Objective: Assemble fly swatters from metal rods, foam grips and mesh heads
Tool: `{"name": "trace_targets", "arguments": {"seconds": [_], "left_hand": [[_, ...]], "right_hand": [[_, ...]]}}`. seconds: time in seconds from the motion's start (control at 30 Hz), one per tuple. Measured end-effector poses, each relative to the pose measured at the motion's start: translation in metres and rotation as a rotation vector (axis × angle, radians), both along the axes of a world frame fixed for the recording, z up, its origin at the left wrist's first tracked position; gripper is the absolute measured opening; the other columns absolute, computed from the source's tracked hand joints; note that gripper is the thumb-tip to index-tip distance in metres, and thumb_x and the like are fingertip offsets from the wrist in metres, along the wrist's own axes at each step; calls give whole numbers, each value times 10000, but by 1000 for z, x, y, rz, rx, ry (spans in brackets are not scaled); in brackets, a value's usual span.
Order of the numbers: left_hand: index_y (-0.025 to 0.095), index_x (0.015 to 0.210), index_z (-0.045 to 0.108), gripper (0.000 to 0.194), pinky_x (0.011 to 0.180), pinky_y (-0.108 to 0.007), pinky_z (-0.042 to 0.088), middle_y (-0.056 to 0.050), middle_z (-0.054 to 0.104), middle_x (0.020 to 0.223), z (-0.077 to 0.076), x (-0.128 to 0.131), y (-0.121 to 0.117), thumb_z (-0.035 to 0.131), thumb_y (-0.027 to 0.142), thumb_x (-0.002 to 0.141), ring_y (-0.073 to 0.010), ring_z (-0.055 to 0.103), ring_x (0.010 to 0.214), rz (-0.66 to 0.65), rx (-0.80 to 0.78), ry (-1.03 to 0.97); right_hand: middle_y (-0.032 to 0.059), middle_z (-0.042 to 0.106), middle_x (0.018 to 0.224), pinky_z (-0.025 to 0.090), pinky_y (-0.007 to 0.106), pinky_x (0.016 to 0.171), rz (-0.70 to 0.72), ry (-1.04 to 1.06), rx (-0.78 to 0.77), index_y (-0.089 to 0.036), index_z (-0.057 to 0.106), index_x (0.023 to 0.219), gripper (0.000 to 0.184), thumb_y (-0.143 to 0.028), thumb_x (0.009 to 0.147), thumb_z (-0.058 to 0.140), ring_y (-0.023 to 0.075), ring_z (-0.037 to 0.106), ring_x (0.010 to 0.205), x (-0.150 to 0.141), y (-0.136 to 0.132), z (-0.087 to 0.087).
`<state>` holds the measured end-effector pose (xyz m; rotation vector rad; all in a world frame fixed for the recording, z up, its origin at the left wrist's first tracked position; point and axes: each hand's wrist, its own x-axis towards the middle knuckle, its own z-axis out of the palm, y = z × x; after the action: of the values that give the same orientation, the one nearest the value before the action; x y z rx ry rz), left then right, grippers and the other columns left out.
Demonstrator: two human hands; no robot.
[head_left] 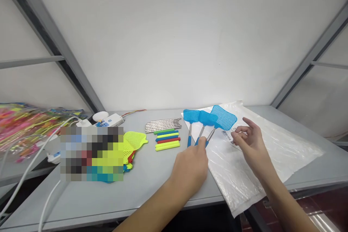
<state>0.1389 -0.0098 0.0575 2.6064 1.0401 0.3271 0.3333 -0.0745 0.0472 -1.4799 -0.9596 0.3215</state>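
Note:
Three blue plastic fly swatters (209,117) lie fanned out, their mesh heads resting on a clear plastic bag (261,163) and their metal shafts running toward the front of the table. My left hand (190,165) is closed around the lower ends of the shafts, hiding the blue grips in part. My right hand (248,139) hovers with its fingers apart over the bag, close to the rightmost swatter head and a printed label on the bag (227,136). It holds nothing.
On the grey table (152,185) lie metal rods (163,125), coloured handle grips (167,140), and yellow-green fly swatters (134,143). Farther left are a power strip (108,120), white cables (35,163), and a colourful pile (24,127). A pixelated patch hides part of this area.

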Motion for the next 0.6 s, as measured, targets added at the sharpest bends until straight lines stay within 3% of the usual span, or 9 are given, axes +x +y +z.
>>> {"name": "trace_targets", "arguments": {"seconds": [0.07,0.13,0.2,0.3,0.43,0.6], "left_hand": [[173,1391,269,483,566,-292,391,-88,671,881,-5,19,5,365,159,917,-271,638,817,-21,108,35],[127,1417,222,598,567,-281,396,-105,674,897,-12,33,11,425,103,855,-274,626,880,-35,177,48],[109,1422,217,663,571,-271,398,-113,677,907,-20,40,15,468,78,809,-277,607,944,-43,214,49],[135,1365,329,570,600,-276,409,-97,675,869,-28,42,19,485,92,819,-279,575,994,-42,251,37],[172,1106,537,231,734,-351,434,-91,654,922,-35,40,18,475,162,883,-278,535,1005,-82,339,26],[187,1011,572,138,809,-421,409,-72,625,984,-44,37,19,460,181,931,-269,513,996,-134,429,17]], "right_hand": [[75,549,1101,496,395,779,-20,-327,-87,-270,354,1401,605,-430,868,589,211,585,854,4,3,-12],[109,545,1218,463,456,904,17,-621,-190,-258,467,1339,469,-417,901,523,270,571,1045,5,6,-23],[106,523,1329,415,473,997,87,-785,-288,-253,517,1314,415,-398,927,469,288,512,1196,4,9,-33],[74,450,1460,381,469,1048,141,-869,-423,-261,432,1413,489,-403,945,438,277,436,1307,1,12,-45],[56,369,1527,354,475,1070,151,-922,-503,-256,355,1469,549,-452,958,401,271,353,1378,-2,13,-55],[32,328,1549,356,488,1058,152,-927,-521,-301,346,1471,520,-456,975,354,262,321,1401,-2,13,-57]]}}
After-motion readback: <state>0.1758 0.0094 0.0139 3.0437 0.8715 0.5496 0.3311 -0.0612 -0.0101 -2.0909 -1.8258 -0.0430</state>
